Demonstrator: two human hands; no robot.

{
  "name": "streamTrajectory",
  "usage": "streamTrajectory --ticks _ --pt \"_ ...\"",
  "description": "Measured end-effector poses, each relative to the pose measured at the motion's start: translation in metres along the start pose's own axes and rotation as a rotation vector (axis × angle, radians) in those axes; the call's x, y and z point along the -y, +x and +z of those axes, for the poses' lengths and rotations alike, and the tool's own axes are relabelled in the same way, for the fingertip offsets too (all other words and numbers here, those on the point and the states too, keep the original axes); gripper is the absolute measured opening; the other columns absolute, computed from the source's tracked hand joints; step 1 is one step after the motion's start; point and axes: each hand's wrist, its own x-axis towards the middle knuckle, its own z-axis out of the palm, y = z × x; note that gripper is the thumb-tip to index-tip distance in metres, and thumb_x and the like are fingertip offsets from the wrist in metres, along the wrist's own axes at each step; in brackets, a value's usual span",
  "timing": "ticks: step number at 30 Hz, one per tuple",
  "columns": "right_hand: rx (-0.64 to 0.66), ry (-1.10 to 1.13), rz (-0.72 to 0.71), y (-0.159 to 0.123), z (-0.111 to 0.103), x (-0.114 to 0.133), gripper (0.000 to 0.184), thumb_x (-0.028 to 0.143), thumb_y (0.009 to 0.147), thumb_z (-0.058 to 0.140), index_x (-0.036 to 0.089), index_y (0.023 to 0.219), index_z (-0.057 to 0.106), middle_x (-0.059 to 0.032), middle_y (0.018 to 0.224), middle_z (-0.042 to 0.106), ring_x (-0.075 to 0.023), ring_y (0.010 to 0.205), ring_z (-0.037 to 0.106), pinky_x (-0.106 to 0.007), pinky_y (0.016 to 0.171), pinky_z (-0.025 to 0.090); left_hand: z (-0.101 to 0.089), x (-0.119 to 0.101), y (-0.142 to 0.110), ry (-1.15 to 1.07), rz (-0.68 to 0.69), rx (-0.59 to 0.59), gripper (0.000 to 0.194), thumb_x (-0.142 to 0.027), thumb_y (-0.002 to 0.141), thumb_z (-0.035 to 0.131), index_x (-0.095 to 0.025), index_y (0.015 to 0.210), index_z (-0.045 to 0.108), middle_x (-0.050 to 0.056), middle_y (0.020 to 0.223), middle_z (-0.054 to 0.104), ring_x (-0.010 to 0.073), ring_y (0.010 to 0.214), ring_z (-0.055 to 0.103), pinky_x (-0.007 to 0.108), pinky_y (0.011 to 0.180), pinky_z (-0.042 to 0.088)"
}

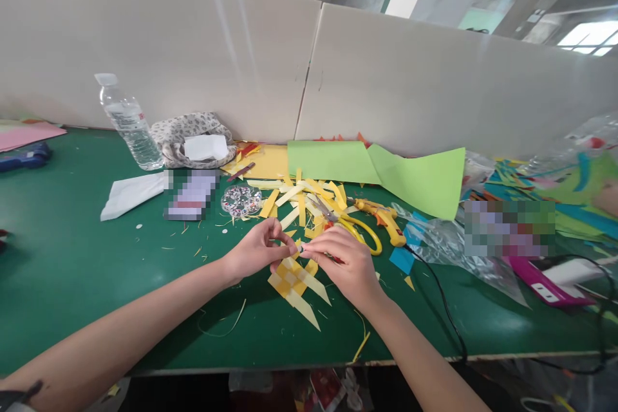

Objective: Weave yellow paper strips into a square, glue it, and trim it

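Observation:
My left hand pinches the upper edge of a woven piece of yellow paper strips, with its fingers curled close to my right hand. Pale strip ends with slanted tips stick out of the weave toward me. My right hand is closed in a pinch at the same upper edge. A tiny whitish bit shows between the two sets of fingertips, too small to name. Just beyond the hands, yellow-handled scissors lie partly behind my right hand. Loose yellow paper strips are heaped there too.
A yellow hot glue gun lies at right, its black cord running to the front edge. Behind are green paper, a water bottle and a fabric pouch. Clear plastic bags and a magenta object lie right.

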Motion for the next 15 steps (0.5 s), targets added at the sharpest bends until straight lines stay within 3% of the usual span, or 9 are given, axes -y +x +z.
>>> streamTrajectory --ticks 10,13,15 --pt "-0.030 -0.029 0.025 -0.0027 0.0055 0.0000 0.009 0.016 0.078 0.062 0.023 0.079 0.068 -0.0020 0.073 0.068 -0.0162 0.070 0.060 -0.034 0.067 0.049 -0.0048 -0.0032 0.0016 0.033 0.053 -0.284 0.031 -0.022 0.073 0.061 -0.020 0.074 0.031 -0.003 0.079 0.060 0.0036 0.045 0.053 0.017 0.040 0.033" --pt "-0.019 -0.040 0.026 -0.0034 0.0063 -0.0008 0.008 0.016 0.077 0.064 0.022 0.080 0.069 -0.0021 0.074 0.069 -0.0162 0.072 0.061 -0.033 0.069 0.049 -0.0049 -0.0041 0.0011 0.075 0.077 -0.329 0.027 -0.023 0.073 0.062 -0.020 0.082 0.037 0.005 0.108 0.058 0.0097 0.064 0.063 0.017 0.043 0.037" --pt "-0.010 -0.045 0.037 -0.0037 0.0061 -0.0016 0.008 0.017 0.077 0.064 0.021 0.081 0.069 -0.0024 0.075 0.069 -0.0162 0.072 0.061 -0.033 0.069 0.049 -0.0044 -0.0042 0.0009 0.094 0.079 -0.352 0.029 -0.024 0.073 0.062 -0.021 0.094 0.043 0.008 0.130 0.045 0.0162 0.086 0.064 0.018 0.048 0.041"
